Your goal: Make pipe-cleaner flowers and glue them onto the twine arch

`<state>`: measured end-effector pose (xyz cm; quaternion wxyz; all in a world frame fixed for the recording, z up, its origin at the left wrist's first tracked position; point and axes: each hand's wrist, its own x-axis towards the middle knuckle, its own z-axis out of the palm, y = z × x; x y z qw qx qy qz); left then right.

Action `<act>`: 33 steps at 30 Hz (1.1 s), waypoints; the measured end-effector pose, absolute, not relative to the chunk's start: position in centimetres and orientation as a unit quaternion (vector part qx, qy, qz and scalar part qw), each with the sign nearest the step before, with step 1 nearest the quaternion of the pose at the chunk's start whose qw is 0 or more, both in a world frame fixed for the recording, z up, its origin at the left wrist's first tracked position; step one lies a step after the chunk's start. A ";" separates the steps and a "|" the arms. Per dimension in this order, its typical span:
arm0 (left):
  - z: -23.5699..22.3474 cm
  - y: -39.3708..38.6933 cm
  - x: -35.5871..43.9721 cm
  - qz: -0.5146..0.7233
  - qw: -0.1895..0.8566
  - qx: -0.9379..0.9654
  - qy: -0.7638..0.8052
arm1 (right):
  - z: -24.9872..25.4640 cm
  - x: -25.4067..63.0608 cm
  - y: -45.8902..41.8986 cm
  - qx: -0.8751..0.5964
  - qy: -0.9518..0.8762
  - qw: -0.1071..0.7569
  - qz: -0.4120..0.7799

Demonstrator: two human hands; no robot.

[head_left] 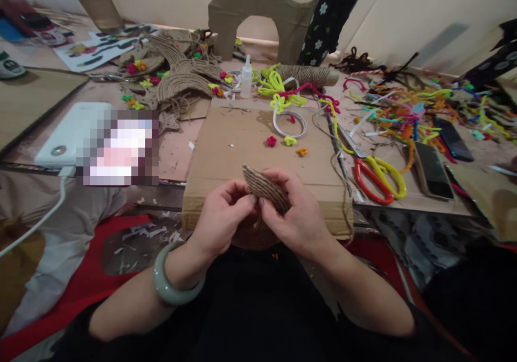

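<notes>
Both hands hold a curved piece wrapped in brown jute twine just above the near edge of a flat cardboard sheet. My left hand, with a pale green bangle on the wrist, pinches the piece's left end with closed fingers. My right hand wraps round its right side, thumb on top. A loose twine strand trails from the piece over the cardboard's right edge. Three small pipe-cleaner flowers, pink, yellow-green and orange, lie on the cardboard beyond the hands.
Red and yellow scissors and two phones lie right of the cardboard, with a heap of coloured pipe cleaners behind. A glue bottle, a twine spool, twine-wrapped shapes and a white power bank sit further back and left.
</notes>
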<state>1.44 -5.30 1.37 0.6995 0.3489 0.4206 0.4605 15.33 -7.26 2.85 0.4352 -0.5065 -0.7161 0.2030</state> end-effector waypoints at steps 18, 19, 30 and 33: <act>1.7 -5.5 0.9 0.425 0.756 0.318 0.383 | 2.4 16.5 -7.1 -0.488 -0.655 0.438 0.376; 1.7 -5.5 0.9 0.426 0.756 0.317 0.384 | 2.3 16.5 -7.1 -0.489 -0.656 0.435 0.377; 1.2 -5.4 1.4 0.451 0.738 0.328 0.380 | 2.9 16.3 -7.4 -0.486 -0.668 0.421 0.374; 1.3 -5.6 1.4 0.459 0.736 0.320 0.381 | 2.8 16.4 -7.3 -0.481 -0.667 0.417 0.387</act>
